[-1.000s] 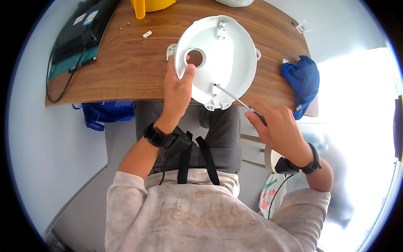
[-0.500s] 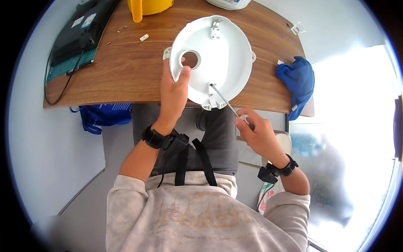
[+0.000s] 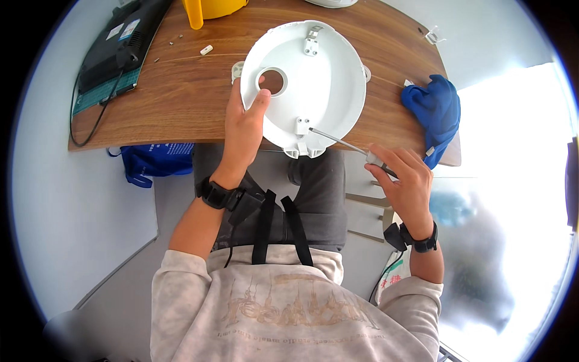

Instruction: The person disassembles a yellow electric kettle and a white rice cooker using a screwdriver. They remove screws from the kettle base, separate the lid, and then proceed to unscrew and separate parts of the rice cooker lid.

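Observation:
A round white plastic housing (image 3: 322, 90), hollow side up, is tilted at the table's front edge. My left hand (image 3: 244, 123) grips its left rim, thumb on the inside beside a round collared hole. My right hand (image 3: 405, 178) is closed round the handle of a screwdriver (image 3: 341, 142). The long metal shaft points left into the housing, its tip beside a small white bracket (image 3: 303, 125) near the lower rim. Whether the tip touches the bracket I cannot tell. A metal clip (image 3: 312, 42) is fixed near the upper rim.
The wooden table (image 3: 175, 108) carries a small white part (image 3: 207, 50) and some crumbs. A yellow container (image 3: 214, 7) stands at the back. Black equipment (image 3: 120, 48) with a cable rests on a green mat (image 3: 90, 99) at left. A blue cloth (image 3: 435, 108) hangs over the right edge.
My right hand has moved right, drawing the screwdriver tip off the bracket's screw spot and laying the shaft flatter. My left hand still holds the housing, which has barely shifted.

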Motion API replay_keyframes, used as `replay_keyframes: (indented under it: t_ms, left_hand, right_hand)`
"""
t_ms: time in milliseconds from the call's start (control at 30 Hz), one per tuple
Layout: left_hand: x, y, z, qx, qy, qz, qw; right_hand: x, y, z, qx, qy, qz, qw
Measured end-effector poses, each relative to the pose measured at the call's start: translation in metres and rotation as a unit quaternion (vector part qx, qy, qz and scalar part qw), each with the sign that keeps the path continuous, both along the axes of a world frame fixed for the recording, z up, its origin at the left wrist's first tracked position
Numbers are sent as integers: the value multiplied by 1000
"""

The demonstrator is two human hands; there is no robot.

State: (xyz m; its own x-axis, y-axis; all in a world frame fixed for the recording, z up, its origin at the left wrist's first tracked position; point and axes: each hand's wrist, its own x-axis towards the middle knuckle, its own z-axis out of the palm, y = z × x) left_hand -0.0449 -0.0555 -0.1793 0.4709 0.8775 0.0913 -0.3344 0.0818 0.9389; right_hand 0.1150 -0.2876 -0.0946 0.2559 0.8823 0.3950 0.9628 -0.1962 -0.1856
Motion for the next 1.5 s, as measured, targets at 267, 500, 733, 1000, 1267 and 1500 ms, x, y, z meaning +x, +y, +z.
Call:
replay_keyframes:
  t_ms: [267, 500, 733, 1000, 1267, 1500]
  left_hand:
    - [-2, 0, -1, -34, 11, -10, 999]
    - [-1, 0, -2, -22, 10, -6, 1000]
    - [-2, 0, 0, -26, 5, -18, 999]
    - [-1, -2, 3, -19, 5, -10, 1000]
    - [-1, -2, -1, 2, 16, 4, 1000]
    - [-1, -2, -2, 22, 9, 22, 999]
  right_hand:
    - [4, 7, 0, 44, -18, 22, 999]
    - [8, 10, -2, 33, -29, 24, 999]
    - [14, 23, 19, 16, -106, 73, 992]
    - [23, 47, 54, -73, -189, 156, 967]
    - [13, 47, 65, -149, -198, 156, 956]
    - [-1, 39, 52, -203, -72, 117, 970]
